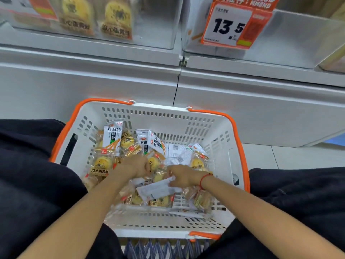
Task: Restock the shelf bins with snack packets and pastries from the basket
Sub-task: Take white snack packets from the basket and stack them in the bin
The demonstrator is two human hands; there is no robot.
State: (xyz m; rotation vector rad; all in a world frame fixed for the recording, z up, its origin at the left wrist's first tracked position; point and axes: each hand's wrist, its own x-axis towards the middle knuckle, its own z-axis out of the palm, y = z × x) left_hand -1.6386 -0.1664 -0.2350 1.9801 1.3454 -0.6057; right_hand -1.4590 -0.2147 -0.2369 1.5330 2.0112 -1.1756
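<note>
Both hands were down inside the white basket (214, 128), which sat on the floor between the person's knees below the shelf bins (149, 25): the right hand (183, 177) pinched the edge of a white snack packet (155, 189) lying face down on the heap, while the left hand (137, 165) curled into the wrapped yolk pastries (101, 162), though whether it held one I could not tell. The packets looked light, thin and slippery, best taken by a sealed edge. The pastries seemed soft and crushable, better cradled around the wrapper than squeezed.
</note>
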